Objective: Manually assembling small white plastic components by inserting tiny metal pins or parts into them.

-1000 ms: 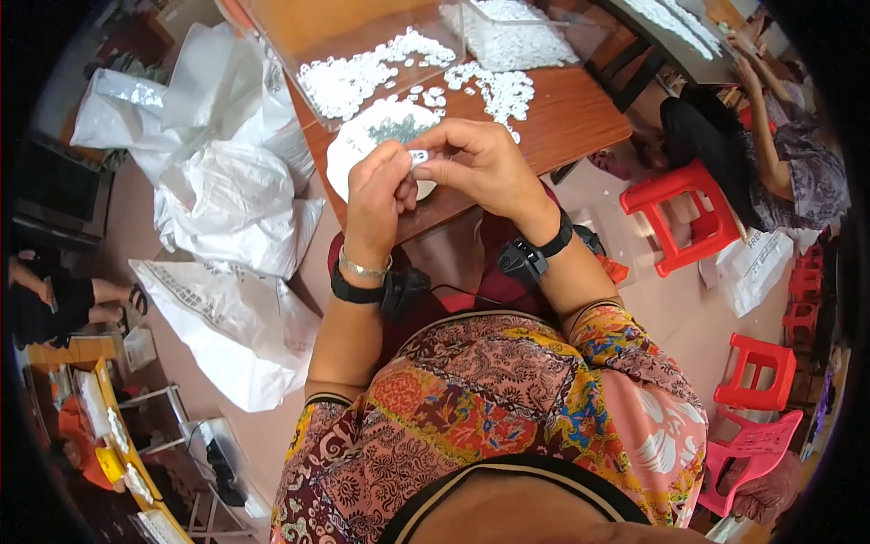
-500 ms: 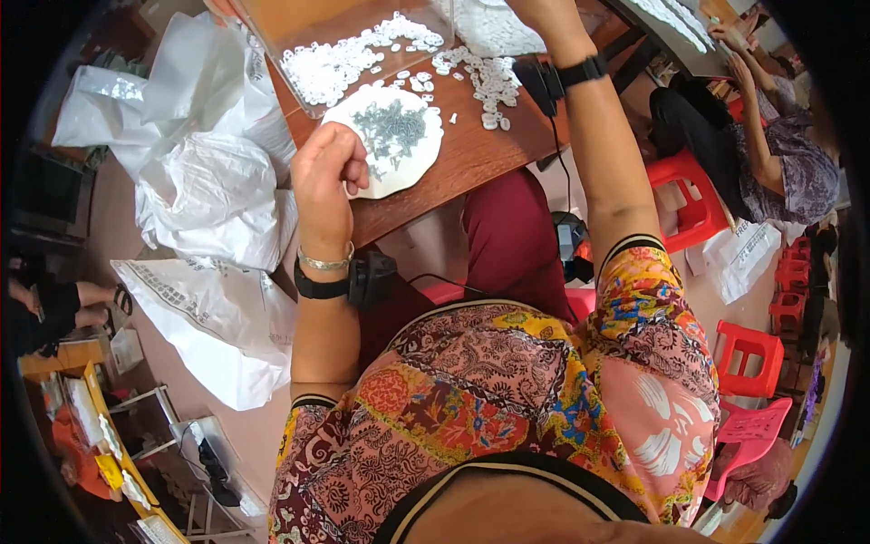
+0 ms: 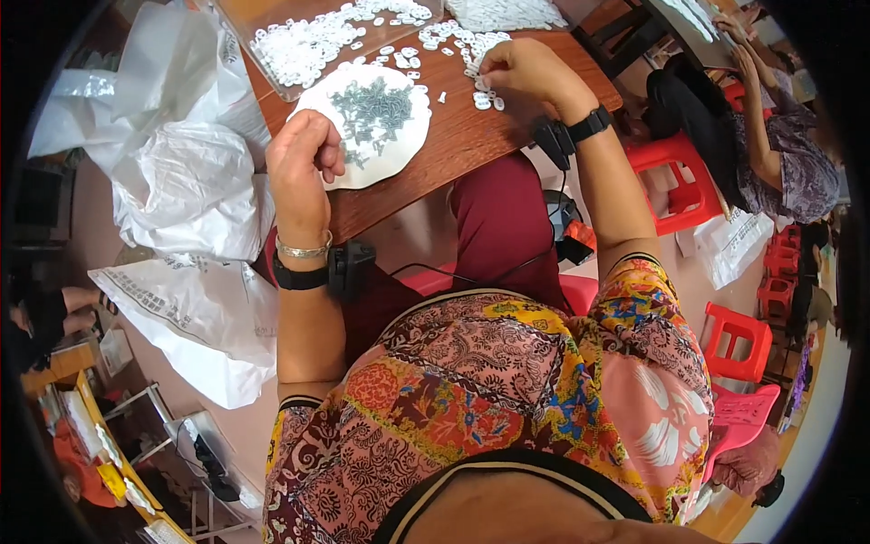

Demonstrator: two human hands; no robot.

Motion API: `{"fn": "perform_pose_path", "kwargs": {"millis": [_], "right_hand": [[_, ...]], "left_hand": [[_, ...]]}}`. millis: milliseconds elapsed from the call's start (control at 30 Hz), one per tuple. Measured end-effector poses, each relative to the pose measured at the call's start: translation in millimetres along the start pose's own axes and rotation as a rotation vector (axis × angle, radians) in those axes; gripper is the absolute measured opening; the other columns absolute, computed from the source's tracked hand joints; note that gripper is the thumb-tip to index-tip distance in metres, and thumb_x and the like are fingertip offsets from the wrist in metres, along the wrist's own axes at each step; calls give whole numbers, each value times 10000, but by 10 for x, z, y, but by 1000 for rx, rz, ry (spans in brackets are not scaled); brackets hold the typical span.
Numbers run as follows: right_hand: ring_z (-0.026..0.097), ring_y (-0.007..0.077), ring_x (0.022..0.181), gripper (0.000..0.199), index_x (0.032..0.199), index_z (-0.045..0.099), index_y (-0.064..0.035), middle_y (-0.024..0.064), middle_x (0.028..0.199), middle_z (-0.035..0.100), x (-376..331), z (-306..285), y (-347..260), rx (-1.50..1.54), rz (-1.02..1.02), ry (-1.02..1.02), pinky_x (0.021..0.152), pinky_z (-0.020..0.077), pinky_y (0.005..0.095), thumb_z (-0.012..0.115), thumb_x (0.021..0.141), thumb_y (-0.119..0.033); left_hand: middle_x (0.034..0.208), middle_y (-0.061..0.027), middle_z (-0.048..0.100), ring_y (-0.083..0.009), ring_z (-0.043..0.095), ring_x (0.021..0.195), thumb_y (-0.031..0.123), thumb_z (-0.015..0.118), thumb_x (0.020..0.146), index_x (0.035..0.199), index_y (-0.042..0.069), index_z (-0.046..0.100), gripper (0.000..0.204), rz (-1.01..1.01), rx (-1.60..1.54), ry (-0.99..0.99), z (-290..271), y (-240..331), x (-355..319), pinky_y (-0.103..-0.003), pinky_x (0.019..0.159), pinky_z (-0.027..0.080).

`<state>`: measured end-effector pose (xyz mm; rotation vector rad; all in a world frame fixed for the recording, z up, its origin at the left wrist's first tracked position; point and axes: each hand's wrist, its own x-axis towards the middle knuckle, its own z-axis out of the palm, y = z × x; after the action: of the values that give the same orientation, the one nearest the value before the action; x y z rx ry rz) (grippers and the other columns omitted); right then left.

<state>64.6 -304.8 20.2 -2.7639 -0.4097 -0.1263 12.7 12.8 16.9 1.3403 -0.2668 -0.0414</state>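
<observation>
My left hand rests at the near left rim of a round white plate, its fingers curled in; whatever they hold, if anything, is hidden. On the plate lies a heap of small grey parts. To the right, my right hand is over the table with thumb and fingers pinched together, beside a loose scatter of small white plastic pieces. I cannot make out what is in that pinch. One tiny white part lies alone between the plate and the right hand.
A clear plastic bin with many white pieces stands on the wooden table, and a packed bag of white pieces lies at the far edge. White sacks crowd the floor on the left. A red stool and a seated person are right.
My right hand has come back from the far bag of white pieces toward the near white scatter. The left hand stays curled at the plate's rim. The whole view has shifted slightly.
</observation>
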Motion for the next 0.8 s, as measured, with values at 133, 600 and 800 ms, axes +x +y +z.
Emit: {"fn": "perform_pose_path", "kwargs": {"millis": [133,600,800], "right_hand": [[644,219,663,163,908,661,-41,109,727,650,-115,154,73,76,9,-68,624,492,326,663,769,-125],[617,234,747,114,881,660,-89,64,809,632,52,312,-151,-96,-341,246,652,490,351,647,793,-160],[594,282,809,92,826,644,-96,70,818,611,30,479,-311,-197,-376,160,695,490,384,650,757,-156]], "left_hand": [[596,-12,406,-107,405,507,203,457,908,725,35,485,250,-22,-47,-15,-21,-78,59,-216,458,279],[563,2,410,-79,388,495,179,462,900,683,30,489,264,-63,-56,43,-49,-133,77,-212,454,272],[565,-1,414,-83,396,500,182,465,900,688,28,493,263,-60,-38,37,-31,-111,61,-211,462,279]]}}
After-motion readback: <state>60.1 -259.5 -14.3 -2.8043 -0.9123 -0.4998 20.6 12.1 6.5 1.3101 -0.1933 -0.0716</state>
